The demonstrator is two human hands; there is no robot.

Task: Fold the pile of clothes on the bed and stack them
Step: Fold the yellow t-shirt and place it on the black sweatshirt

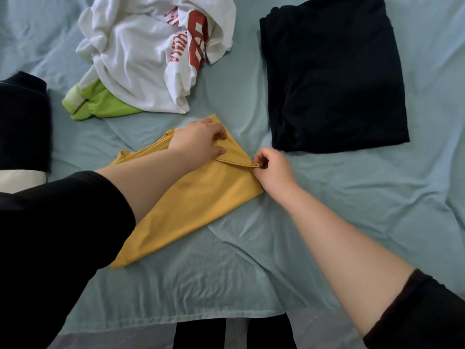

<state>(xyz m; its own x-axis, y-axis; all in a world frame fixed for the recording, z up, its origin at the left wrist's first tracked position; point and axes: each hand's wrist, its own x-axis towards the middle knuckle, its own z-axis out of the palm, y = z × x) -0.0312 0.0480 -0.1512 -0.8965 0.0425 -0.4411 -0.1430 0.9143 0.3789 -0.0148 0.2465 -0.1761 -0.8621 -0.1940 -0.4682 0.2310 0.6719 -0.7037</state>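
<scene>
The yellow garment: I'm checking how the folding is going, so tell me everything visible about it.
The yellow garment is plain mustard, soft-looking cloth with stitched hems. It lies partly folded as a long slanted wedge on the light-blue bed sheet, narrowing towards the near left. The left hand holds its upper part, fingers curled at a hem. The right hand pinches the turned-over hem at its right corner. The left forearm crosses above it.

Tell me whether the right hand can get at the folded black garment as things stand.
Probably yes: only bare sheet lies between the right hand and the black garment, though it must first release the hem of the yellow shirt.
</scene>
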